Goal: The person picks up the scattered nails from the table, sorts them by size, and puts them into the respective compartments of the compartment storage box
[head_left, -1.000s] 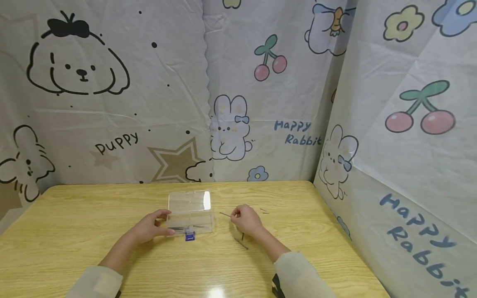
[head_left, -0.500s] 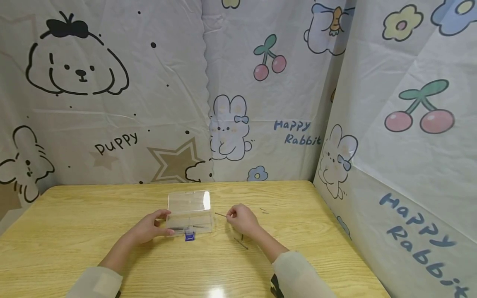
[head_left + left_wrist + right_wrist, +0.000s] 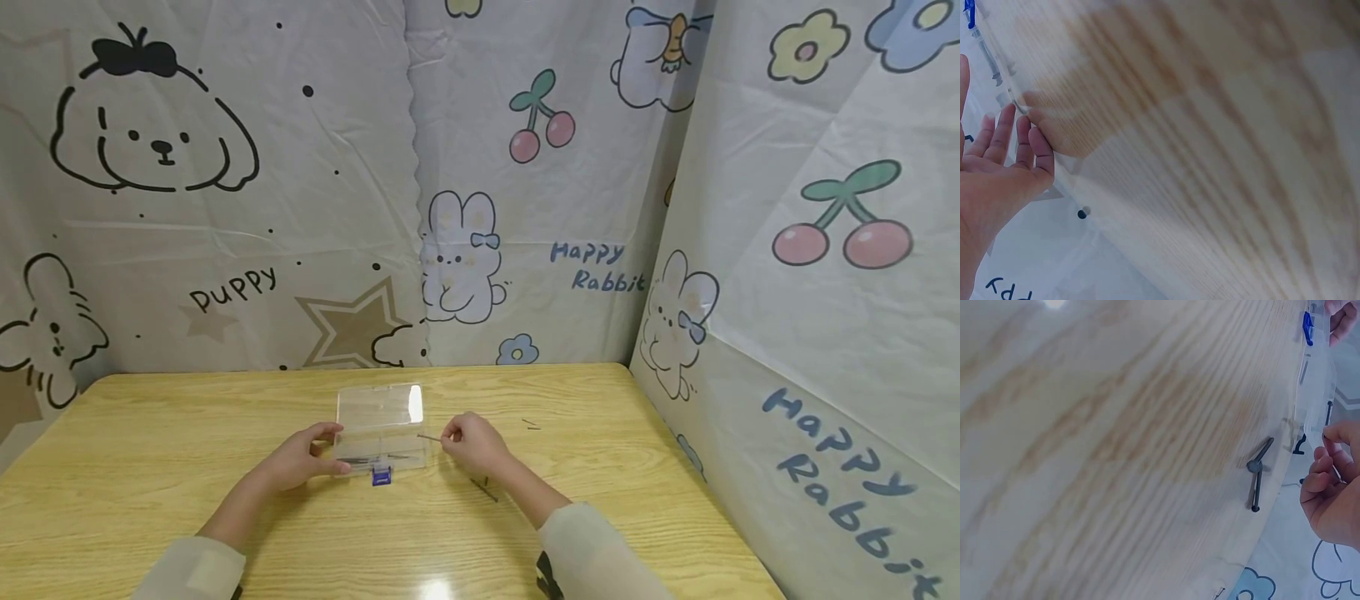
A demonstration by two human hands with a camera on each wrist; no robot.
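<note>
A clear plastic box (image 3: pixel 405 463) with a blue latch (image 3: pixel 382 476) stands on the table, its transparent lid (image 3: pixel 375 406) raised at the back. Several thin metal pieces (image 3: pixel 362 461) lie inside it. My left hand (image 3: pixel 300 458) holds the box's left side, thumb at the front corner and fingers farther back. Between thumb and fingertips, my right hand (image 3: pixel 476 446) pinches a long nail (image 3: pixel 429 437). Its free end points left, over the box's right side. In the right wrist view the nail's tip (image 3: pixel 1329 411) shows beyond the fingers.
Two dark nails (image 3: pixel 1256 487) lie close together on the wooden table (image 3: pixel 187 450), in front of my right hand. Two smaller nails (image 3: pixel 531 424) lie farther back on the right. Printed cloth (image 3: pixel 360 167) hangs behind the table and along its right side.
My right hand has moved left with the nail, bringing its free end from beside the box to over its right side. My left hand has stayed on the box.
</note>
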